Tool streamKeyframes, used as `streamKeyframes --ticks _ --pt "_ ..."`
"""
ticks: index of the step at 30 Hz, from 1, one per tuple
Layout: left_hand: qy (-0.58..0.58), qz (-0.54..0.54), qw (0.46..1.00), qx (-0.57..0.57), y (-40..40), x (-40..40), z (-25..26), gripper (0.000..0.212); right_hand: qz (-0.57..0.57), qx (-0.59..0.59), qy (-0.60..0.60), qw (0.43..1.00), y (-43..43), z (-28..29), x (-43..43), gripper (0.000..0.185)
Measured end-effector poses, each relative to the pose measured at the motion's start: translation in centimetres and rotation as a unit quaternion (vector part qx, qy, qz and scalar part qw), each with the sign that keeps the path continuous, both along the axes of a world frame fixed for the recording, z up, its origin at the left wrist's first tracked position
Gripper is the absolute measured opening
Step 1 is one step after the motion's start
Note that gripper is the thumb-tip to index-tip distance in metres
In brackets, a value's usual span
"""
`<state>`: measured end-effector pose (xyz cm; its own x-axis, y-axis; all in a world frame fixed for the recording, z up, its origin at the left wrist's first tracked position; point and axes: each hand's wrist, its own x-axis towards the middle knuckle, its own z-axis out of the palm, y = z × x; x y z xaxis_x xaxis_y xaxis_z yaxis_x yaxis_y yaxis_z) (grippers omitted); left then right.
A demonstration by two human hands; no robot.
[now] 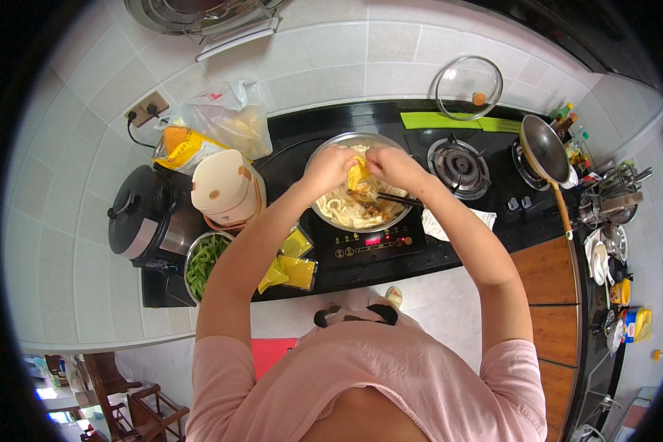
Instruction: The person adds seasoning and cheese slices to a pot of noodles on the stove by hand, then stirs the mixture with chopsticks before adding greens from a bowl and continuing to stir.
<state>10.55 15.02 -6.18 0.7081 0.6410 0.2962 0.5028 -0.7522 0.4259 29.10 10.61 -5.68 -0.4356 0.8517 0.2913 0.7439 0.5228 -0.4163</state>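
Note:
Between them, my left hand (334,167) and my right hand (393,167) grip a small yellow sachet (358,175) by its upper part. It hangs over a wide steel pot (359,227) on an induction cooker (381,248) with a lit red display. Noodles (337,210) and pale sheets of food lie in broth in the pot, with a brownish patch below the sachet. Dark chopsticks (399,199) rest over the pot's right rim, partly hidden by my right forearm. More yellow packets (297,271) lie on the counter by my left forearm.
To the left stand a bowl of cut greens (205,262), a black electric cooker (154,215) and a cream lidded container (226,188). A white cloth (447,224) lies right of the cooker. Beyond it are a gas burner (458,164), a wok (544,145) and a leaning glass lid (468,85).

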Motion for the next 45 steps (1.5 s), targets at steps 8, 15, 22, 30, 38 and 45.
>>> streamKeyframes --ticks 8,15,22,30,38,45 --pt "-0.173 0.043 0.923 -0.34 1.5 -0.9 -3.0 0.011 -0.073 -0.082 0.089 0.99 0.7 0.7 1.1 0.015" --pt "-0.174 0.04 0.935 -0.306 0.3 0.1 -1.5 0.013 -0.021 -0.077 0.125 0.989 0.5 0.7 0.6 0.015" --pt "-0.048 0.032 0.995 -0.079 -0.2 0.6 -1.2 0.015 0.028 0.007 0.037 0.999 1.2 -0.2 0.2 0.01" --pt "-0.056 0.072 0.996 -0.01 -0.4 0.4 -1.1 0.016 -0.021 -0.007 0.018 1.0 0.9 -0.4 -0.1 0.014" --pt "-0.094 0.057 0.993 0.052 -0.3 0.2 -2.1 0.018 -0.051 0.053 0.004 0.997 0.0 0.2 -0.8 0.019" --pt "-0.025 0.043 0.999 -0.018 -0.4 0.2 -1.7 0.022 -0.066 0.063 -0.025 0.996 -1.0 0.8 -1.0 0.02"
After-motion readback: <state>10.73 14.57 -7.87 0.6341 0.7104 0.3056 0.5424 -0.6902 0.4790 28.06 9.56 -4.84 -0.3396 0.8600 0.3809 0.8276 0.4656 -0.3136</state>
